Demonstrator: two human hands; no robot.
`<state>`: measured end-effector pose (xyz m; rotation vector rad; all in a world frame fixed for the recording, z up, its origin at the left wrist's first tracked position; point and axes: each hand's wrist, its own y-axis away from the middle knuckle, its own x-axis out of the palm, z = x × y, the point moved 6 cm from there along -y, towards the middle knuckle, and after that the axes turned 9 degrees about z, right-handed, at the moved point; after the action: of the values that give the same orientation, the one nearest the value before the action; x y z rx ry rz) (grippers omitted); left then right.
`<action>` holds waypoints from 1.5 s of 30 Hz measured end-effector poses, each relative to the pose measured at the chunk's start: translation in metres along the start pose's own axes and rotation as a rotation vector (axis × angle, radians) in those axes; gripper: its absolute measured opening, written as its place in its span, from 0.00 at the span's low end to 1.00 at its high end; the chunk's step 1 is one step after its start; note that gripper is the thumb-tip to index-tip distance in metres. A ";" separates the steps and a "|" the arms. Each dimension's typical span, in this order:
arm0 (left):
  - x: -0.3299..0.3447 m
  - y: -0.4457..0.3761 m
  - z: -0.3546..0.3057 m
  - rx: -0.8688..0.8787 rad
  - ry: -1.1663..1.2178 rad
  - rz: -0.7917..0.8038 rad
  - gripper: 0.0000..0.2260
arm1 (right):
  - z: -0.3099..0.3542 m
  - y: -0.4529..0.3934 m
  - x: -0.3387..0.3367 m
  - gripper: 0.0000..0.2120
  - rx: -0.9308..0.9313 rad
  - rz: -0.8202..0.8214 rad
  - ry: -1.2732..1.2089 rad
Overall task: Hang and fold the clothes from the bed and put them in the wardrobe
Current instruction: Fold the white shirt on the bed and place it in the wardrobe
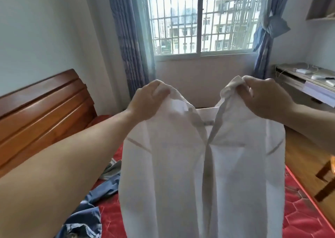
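A shirt [199, 165] hung at centre above the bed [299, 210]. The headboard [41, 110] stood at nine o'clock, the window [199, 20] at twelve, a desk [308, 85] at three, crumpled clothes [87, 214] on the bed at seven.

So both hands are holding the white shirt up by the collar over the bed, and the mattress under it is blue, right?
Not quite. The head view shows the left hand and right hand gripping the white shirt near the collar, held up over the bed, but the mattress is red, not blue. The blue you see is clothing lying on it to the left.
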<state>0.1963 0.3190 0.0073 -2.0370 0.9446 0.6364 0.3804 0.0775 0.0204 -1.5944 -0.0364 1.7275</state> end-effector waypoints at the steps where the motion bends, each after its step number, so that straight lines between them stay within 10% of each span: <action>1: 0.025 -0.013 0.021 0.006 -0.071 0.110 0.11 | -0.014 -0.008 0.030 0.16 0.015 0.049 0.040; 5: 0.152 -0.066 0.125 0.065 -0.420 0.535 0.18 | -0.068 -0.047 0.188 0.17 0.060 0.280 0.123; 10: 0.288 -0.121 0.279 -0.125 -0.697 0.309 0.25 | -0.135 -0.092 0.392 0.12 0.350 0.330 0.090; 13: 0.413 -0.036 0.346 -0.225 -0.483 0.462 0.27 | -0.139 -0.022 0.528 0.30 0.401 0.414 0.029; 19: 0.543 0.200 0.454 -0.457 -0.470 0.957 0.30 | -0.133 0.214 0.692 0.31 0.367 0.929 0.102; 31: 0.530 0.274 0.463 -0.192 -0.334 0.842 0.29 | -0.197 0.277 0.703 0.37 0.309 1.061 0.259; 36: 0.513 0.330 0.475 -0.500 -0.427 1.023 0.31 | -0.101 0.311 0.669 0.34 0.207 0.927 0.051; 45: 0.490 0.395 0.428 -0.452 -0.462 1.155 0.36 | -0.049 0.407 0.632 0.42 0.361 1.010 0.060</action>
<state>0.1281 0.3093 -0.7506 -1.3765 1.7488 1.9633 0.2681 0.1097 -0.7236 -1.4612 1.2214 2.2081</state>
